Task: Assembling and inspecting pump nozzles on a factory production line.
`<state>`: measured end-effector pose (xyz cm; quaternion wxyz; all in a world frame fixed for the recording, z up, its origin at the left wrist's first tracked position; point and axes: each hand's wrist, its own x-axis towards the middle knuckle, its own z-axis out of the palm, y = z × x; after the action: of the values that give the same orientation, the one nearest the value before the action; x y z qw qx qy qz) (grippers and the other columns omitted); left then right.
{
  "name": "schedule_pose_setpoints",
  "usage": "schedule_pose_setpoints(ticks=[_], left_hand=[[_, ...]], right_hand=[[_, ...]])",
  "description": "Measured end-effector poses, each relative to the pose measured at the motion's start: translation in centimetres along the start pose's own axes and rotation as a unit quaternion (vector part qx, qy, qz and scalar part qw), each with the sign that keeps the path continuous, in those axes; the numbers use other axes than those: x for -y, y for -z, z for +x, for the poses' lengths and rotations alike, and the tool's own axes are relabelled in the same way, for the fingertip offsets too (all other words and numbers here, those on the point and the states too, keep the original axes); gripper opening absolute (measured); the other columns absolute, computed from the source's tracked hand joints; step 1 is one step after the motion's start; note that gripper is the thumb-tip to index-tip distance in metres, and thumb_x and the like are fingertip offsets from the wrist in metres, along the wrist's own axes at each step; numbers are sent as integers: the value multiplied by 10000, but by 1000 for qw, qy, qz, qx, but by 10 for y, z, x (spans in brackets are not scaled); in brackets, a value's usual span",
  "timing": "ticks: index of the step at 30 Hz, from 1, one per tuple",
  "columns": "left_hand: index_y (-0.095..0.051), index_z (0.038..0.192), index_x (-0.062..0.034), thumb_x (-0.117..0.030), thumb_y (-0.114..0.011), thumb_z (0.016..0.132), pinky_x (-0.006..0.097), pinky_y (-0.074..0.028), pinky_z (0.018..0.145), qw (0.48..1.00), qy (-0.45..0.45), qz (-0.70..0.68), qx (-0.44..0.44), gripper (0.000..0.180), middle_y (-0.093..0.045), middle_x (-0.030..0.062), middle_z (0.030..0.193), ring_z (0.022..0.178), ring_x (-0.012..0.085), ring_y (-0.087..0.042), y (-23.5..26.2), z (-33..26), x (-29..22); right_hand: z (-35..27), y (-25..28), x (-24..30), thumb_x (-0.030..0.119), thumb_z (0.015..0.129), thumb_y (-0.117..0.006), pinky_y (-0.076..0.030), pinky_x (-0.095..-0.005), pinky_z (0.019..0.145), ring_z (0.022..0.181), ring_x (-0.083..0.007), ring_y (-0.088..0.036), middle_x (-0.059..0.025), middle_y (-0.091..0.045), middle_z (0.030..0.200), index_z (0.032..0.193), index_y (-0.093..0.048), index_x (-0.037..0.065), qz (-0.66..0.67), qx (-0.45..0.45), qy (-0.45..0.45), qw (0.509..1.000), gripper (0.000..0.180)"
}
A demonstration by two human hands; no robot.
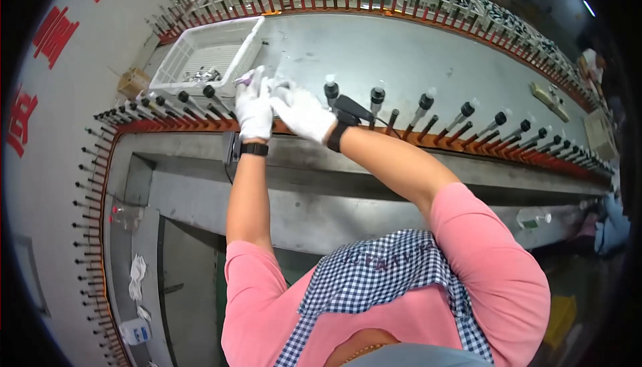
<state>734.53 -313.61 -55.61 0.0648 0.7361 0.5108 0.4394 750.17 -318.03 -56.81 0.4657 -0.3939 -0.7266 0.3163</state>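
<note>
Grey-blue fabric [428, 355] crossed the lower edge, nearest the camera, below a checked apron [374, 270]. White-gloved, the left hand [254, 109] pointed its fingers forward, with a small purplish thing [246, 80] at their tips; whether they gripped it could not be told. Close beside it, the right hand [301, 109] reached toward the left one, fingers partly bent, its grip likewise unclear. Black-tipped rods [426, 103] stood in a row on either side. Near the left fingertips sat a white basket [249, 49] containing small shiny pieces [204, 74].
</note>
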Motion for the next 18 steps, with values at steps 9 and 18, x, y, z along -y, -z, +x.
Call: schedule_pose_setpoints(ticks=[9, 18], left_hand=[[-549, 1380, 11, -112, -667, 951, 348, -464, 1022, 1000, -25, -4, 8, 462, -652, 166, 1238, 1189, 256, -602, -38, -65, -18], [-660, 1082, -29, -128, -591, 1023, 221, -499, 697, 918, 197, -329, -103, 134, -671, 37, 961, 787, 65, -599, -92, -34, 8]], right_hand=[[-108, 46, -52, 230, 949, -616, -390, -394, 1079, 1280, -339, -501, -244, -531, 1365, 1408, -471, -31, -70, -249, -110, 960, 547], [-51, 16, -72, 212, 981, -621, -535, -308, 836, 982, -240, -693, -165, -711, 1105, 1220, -654, 15, 104, -209, -63, 970, 311]])
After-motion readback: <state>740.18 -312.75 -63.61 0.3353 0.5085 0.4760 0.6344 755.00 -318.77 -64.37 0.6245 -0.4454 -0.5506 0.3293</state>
